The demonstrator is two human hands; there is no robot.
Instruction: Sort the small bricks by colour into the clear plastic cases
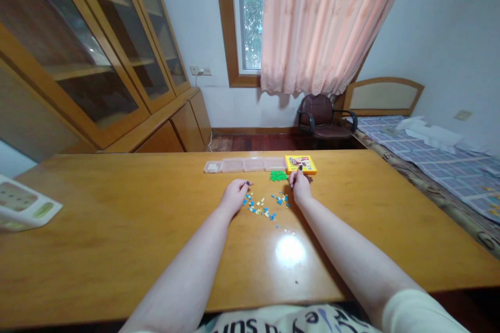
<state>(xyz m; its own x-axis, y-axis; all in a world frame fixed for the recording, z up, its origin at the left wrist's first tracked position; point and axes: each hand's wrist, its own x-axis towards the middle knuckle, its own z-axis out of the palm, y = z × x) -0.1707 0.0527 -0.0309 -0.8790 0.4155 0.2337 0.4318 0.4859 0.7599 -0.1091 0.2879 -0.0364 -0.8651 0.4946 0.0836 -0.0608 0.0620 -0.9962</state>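
Blue and pale-yellow pieces (pixel 266 212): scattered on the table (pixel 117 229); we'd best pinch them singly.
Green pile (pixel 278 176): farther off; we should keep strays out.
Left hand (pixel 235 195): curled near the scattered pieces; we can't tell whether it holds anything.
Right hand (pixel 301 190): curled beside the green pile; likewise unclear.

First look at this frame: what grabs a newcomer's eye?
Probably the bright green pile and yellow box, close together near the far edge of the table, by the right hand. Then the blue and cream pieces scattered to that hand's left. Behind, the big pink curtain partly covers the window.
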